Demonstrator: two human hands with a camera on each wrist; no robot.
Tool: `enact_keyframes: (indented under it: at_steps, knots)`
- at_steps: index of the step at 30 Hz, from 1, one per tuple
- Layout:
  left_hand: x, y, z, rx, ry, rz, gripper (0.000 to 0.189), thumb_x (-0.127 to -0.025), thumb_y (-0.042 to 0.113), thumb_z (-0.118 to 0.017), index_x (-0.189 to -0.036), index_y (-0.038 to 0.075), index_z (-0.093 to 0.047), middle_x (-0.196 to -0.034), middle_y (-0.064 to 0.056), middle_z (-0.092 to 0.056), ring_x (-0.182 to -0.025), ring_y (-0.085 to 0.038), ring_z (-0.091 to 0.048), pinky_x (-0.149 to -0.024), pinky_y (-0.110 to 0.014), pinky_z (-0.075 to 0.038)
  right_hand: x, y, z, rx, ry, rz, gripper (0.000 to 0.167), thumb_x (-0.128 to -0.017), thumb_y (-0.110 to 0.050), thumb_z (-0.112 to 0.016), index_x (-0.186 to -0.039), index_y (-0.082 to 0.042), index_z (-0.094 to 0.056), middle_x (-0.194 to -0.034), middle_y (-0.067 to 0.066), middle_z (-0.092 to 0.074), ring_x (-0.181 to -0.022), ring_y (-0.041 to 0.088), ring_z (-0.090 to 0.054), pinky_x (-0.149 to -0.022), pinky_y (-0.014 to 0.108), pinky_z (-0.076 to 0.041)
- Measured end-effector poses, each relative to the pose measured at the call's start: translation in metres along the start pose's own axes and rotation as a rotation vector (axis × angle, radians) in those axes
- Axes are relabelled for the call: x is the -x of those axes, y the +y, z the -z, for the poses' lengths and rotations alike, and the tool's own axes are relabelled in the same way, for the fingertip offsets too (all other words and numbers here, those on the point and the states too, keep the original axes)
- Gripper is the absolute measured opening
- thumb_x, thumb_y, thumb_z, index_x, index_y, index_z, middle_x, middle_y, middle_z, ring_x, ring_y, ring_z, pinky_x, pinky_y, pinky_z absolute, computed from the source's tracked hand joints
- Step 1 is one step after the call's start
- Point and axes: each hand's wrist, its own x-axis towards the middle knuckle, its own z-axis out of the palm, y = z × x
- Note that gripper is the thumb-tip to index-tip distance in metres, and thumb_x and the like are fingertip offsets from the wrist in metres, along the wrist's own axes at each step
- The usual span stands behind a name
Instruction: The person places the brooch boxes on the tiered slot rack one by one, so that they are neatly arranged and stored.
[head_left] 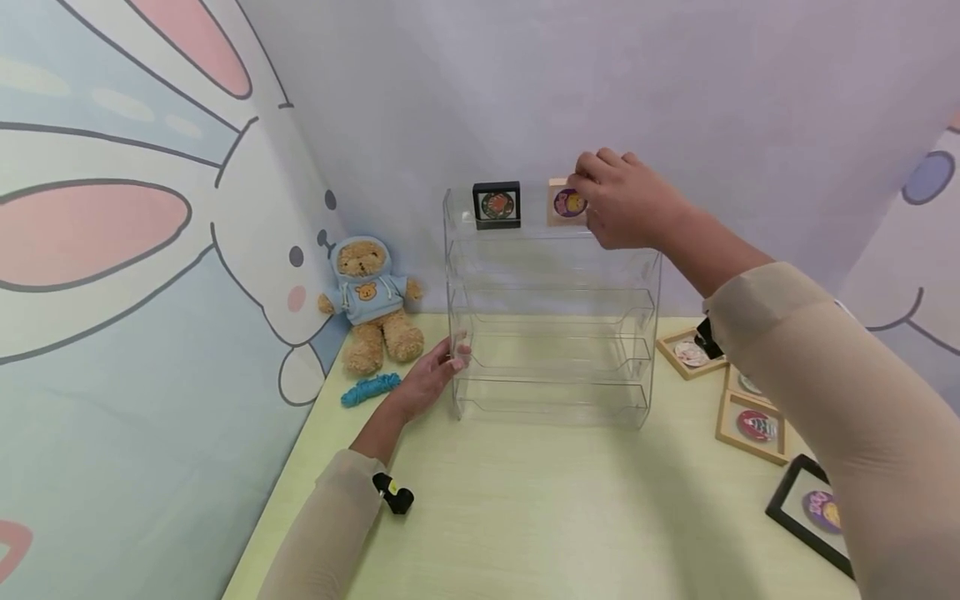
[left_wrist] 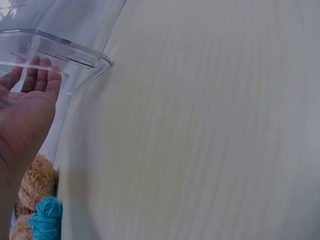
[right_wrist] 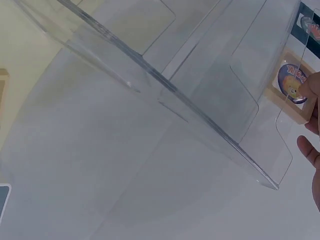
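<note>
A clear acrylic display rack (head_left: 551, 358) with several tiers stands on the table against the back wall. On its top tier, my right hand (head_left: 630, 200) pinches a small light-wood frame (right_wrist: 292, 89) holding a round purple badge with a yellow figure. Part of that frame is hidden behind the fingers in the head view. To its left on the same tier sits a small black frame (head_left: 497, 205) with a round red-and-green badge. Low on the rack's left side, my left hand (head_left: 427, 382) grips the side panel, its fingers (left_wrist: 42, 77) showing at the clear plastic.
Left of the rack, a teddy bear (head_left: 369, 304) in a blue hoodie leans on the wall, with a blue yarn bundle (head_left: 371, 389) before it. Wood frames (head_left: 752, 427) with badges and a larger black frame (head_left: 813, 510) lie at the right, partly behind the right sleeve.
</note>
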Motion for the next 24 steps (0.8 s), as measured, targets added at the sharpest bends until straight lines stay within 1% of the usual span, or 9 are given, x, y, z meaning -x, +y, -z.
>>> enact_keyframes:
  at_steps: [3, 8, 12, 16, 21, 24]
  knots:
    - [0.001, 0.0, 0.0, 0.003, 0.003, 0.001, 0.065, -0.12, 0.026, -0.047, -0.179, 0.024, -0.018, -0.175, -0.028, -0.027, -0.168, -0.042, -0.027, -0.138, -0.061, -0.017, 0.005, 0.003, -0.005, -0.06, 0.042, 0.006, 0.055, -0.102, -0.016, -0.064, -0.149, 0.011, -0.056, -0.142, 0.028, -0.051, -0.122, 0.046, -0.047, -0.095, 0.063, -0.05]
    - [0.002, 0.0, -0.002, 0.0, -0.004, -0.006, 0.067, -0.12, 0.027, -0.047, -0.179, 0.021, -0.016, -0.175, -0.029, -0.025, -0.168, -0.043, -0.026, -0.138, -0.062, -0.016, 0.007, 0.004, -0.011, -0.126, 0.102, 0.008, 0.058, -0.1, -0.017, -0.07, -0.149, 0.011, -0.058, -0.14, 0.028, -0.051, -0.119, 0.045, -0.046, -0.097, 0.061, -0.048]
    - [0.003, 0.001, -0.003, 0.008, -0.011, -0.009, 0.07, -0.119, 0.029, -0.049, -0.179, 0.017, -0.014, -0.175, -0.031, -0.023, -0.168, -0.044, -0.025, -0.138, -0.062, -0.014, 0.008, 0.004, -0.013, -0.158, 0.116, -0.006, 0.058, -0.099, -0.017, -0.07, -0.15, 0.008, -0.057, -0.141, 0.028, -0.052, -0.12, 0.044, -0.046, -0.1, 0.061, -0.047]
    - [0.003, 0.002, -0.004, 0.014, -0.006, -0.009, 0.071, -0.119, 0.029, -0.051, -0.179, 0.015, -0.015, -0.174, -0.032, -0.023, -0.168, -0.044, -0.026, -0.138, -0.062, -0.014, 0.009, 0.004, -0.014, -0.191, 0.126, -0.019, 0.06, -0.099, -0.017, -0.071, -0.152, 0.007, -0.056, -0.143, 0.027, -0.052, -0.123, 0.044, -0.046, -0.103, 0.062, -0.047]
    - [0.002, 0.002, -0.003, -0.005, -0.005, -0.013, 0.07, -0.119, 0.027, -0.049, -0.179, 0.015, -0.015, -0.173, -0.028, -0.029, -0.167, -0.044, -0.027, -0.138, -0.062, -0.015, 0.011, 0.004, -0.015, -0.205, 0.142, -0.029, 0.06, -0.099, -0.016, -0.07, -0.153, 0.005, -0.056, -0.145, 0.027, -0.052, -0.123, 0.044, -0.047, -0.102, 0.063, -0.047]
    - [0.002, 0.002, -0.002, -0.006, -0.003, -0.013, 0.067, -0.12, 0.026, -0.048, -0.179, 0.017, -0.017, -0.172, -0.025, -0.031, -0.167, -0.043, -0.028, -0.138, -0.061, -0.016, 0.013, 0.003, -0.015, -0.216, 0.148, -0.031, 0.061, -0.099, -0.016, -0.071, -0.154, 0.004, -0.054, -0.146, 0.027, -0.052, -0.125, 0.045, -0.048, -0.101, 0.065, -0.047]
